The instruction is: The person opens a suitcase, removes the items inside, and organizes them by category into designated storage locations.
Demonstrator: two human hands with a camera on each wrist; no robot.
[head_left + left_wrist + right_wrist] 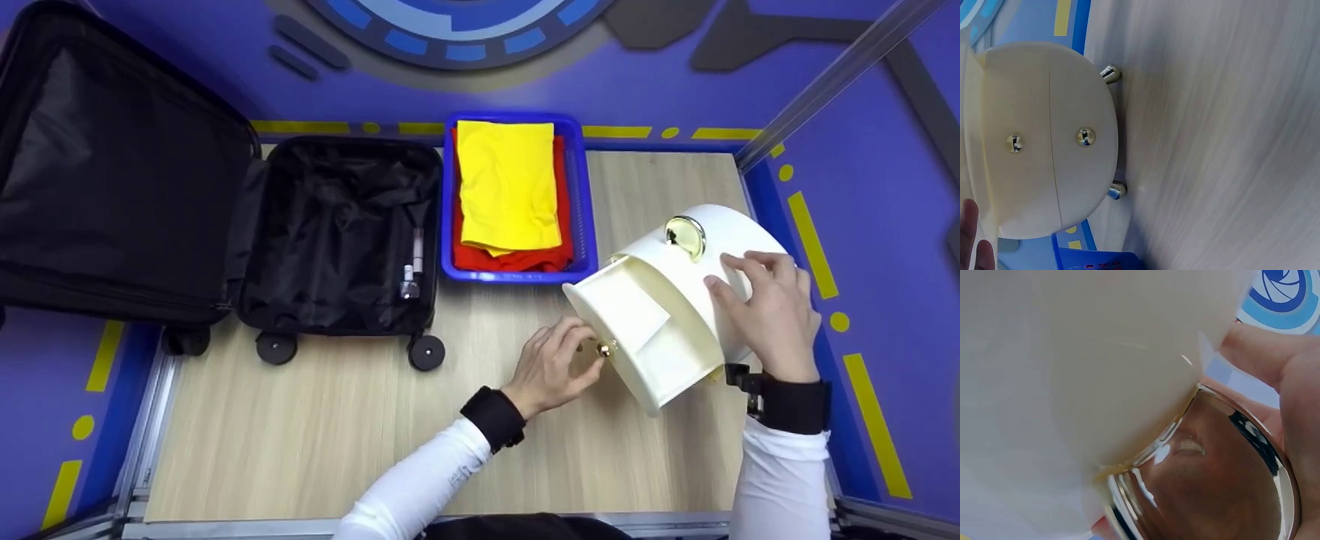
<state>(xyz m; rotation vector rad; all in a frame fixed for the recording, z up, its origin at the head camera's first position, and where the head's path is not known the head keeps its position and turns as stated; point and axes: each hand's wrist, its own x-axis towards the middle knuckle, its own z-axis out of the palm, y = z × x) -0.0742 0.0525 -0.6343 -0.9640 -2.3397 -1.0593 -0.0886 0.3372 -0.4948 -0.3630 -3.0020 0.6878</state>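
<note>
A white rounded drawer cabinet point(709, 274) has a round gold handle point(686, 236) on its curved top. Its top drawer point(679, 367) is pulled out, with a white card point(622, 304) inside. Around the drawer's gold knob point(606, 349), my left hand point(553, 366) pinches with thumb and index finger. My right hand point(776, 315) rests on the cabinet top, thumb and fingertips spread against it. The left wrist view shows two lower drawer fronts with gold knobs point(1085, 136) and gold feet point(1117, 190). A shiny gold rounded part point(1219, 467) fills much of the right wrist view.
A blue basket point(589, 225) with folded yellow cloth point(510, 187) and red cloth point(517, 260) stands behind the cabinet, to its left. Farther left lies an open black suitcase point(337, 225) holding two small bottles point(409, 281). Blue walls point(892, 247) bound the wooden table point(315, 427).
</note>
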